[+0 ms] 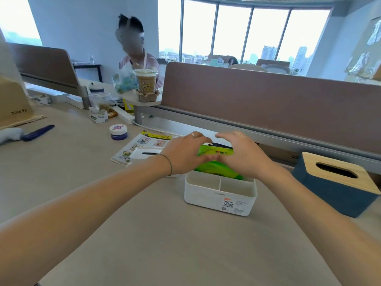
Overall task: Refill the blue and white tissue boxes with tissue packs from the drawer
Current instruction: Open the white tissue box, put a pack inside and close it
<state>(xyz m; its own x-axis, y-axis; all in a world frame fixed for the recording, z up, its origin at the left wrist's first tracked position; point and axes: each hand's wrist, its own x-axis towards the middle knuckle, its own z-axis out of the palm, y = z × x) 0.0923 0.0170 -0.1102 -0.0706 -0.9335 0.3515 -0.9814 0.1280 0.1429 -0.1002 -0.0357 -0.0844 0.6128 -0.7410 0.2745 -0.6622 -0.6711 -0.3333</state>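
Observation:
The white tissue box (220,198) stands open on the desk, its two small front compartments bare. A green tissue pack (214,162) sits tilted in its rear part, sticking up above the rim. My left hand (183,154) grips the pack's left end and my right hand (241,153) grips its right end. The box's white lid (144,154) lies on the desk to the left, partly behind my left wrist. The blue tissue box (329,195) with a wooden slotted lid stands closed at the right.
A sticker sheet (142,143) lies under the lid. A small jar (118,132), a blue pen (38,133) and snack packets sit at left. A brown divider panel (268,104) runs behind the boxes. A drink cup (145,81) stands on a small shelf; a person sits beyond.

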